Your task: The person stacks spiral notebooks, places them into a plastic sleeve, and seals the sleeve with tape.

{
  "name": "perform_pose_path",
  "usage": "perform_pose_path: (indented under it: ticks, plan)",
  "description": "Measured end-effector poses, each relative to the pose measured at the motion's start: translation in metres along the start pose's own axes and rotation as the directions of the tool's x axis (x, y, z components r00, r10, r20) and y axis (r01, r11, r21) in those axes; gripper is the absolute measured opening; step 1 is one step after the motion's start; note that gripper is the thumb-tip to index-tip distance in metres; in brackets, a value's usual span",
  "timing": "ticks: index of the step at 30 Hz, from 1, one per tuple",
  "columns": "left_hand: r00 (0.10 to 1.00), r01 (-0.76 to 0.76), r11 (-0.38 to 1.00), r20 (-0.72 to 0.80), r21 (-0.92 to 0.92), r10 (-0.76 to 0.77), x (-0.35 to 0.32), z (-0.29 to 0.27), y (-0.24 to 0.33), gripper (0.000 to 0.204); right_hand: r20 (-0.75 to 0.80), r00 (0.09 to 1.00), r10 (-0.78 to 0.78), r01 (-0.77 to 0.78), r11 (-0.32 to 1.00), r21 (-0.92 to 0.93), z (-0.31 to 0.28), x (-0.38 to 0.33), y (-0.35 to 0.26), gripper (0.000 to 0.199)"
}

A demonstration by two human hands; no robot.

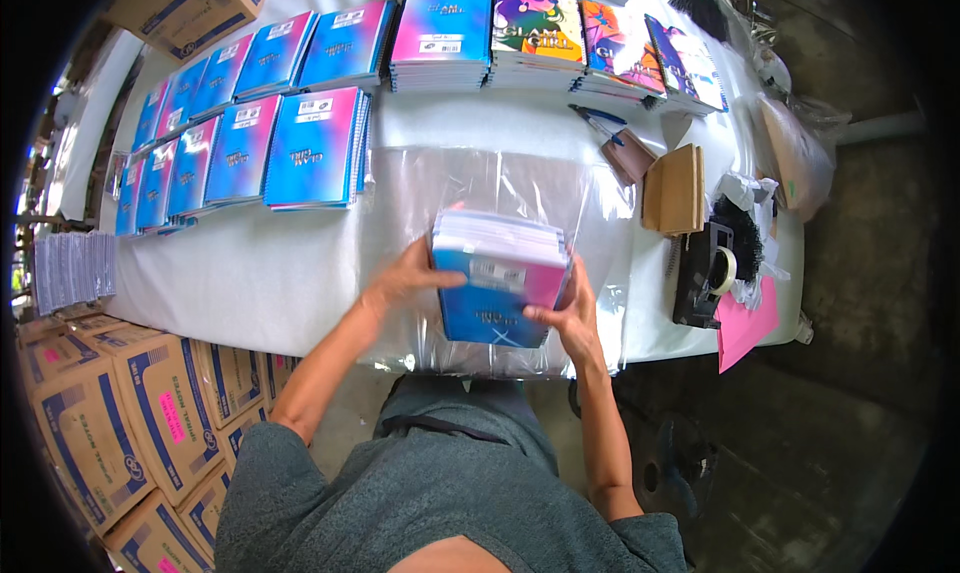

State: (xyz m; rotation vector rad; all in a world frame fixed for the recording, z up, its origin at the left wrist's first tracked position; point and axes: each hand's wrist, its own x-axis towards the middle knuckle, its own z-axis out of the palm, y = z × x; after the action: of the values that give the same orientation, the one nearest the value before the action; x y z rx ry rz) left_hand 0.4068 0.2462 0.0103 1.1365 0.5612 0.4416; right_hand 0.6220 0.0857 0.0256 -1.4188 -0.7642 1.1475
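Observation:
Between my two hands is a stack of spiral notebooks with blue and pink covers, a white label on the top one. My left hand grips its left side, thumb lying on the cover. On the right side my right hand clasps it, thumb on the cover and fingers partly hidden behind. Under the stack, a clear plastic sheet or bag is spread on the white-covered table and reaches its near edge.
Rows of notebook stacks stand at the left and back, with illustrated-cover stacks at the back right. A tape dispenser, brown cardboard pieces, a blue-handled tool and pink paper lie right. Cardboard cartons are piled lower left.

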Motion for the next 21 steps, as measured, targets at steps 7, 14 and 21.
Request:
perform_pose_path:
  ticks: [7, 14, 21]
  plan:
    - [0.899, -0.437, 0.836, 0.178, 0.331, 0.400, -0.002, 0.028, 0.022, 0.086, 0.079, 0.908, -0.412, 0.407, 0.910, 0.077, -0.024, 0.003, -0.004, 0.069]
    - [0.895, -0.389, 0.834, -0.055, 0.392, 0.443, 0.002, 0.032, -0.007, 0.093, 0.047, 0.938, -0.343, 0.345, 0.938, -0.029, -0.038, 0.009, 0.001, 0.080]
    - [0.809, -0.448, 0.759, -0.147, 0.473, 0.569, -0.032, 0.028, -0.013, 0.051, -0.050, 0.835, -0.548, 0.546, 0.836, -0.059, -0.039, -0.016, -0.007, 0.051]
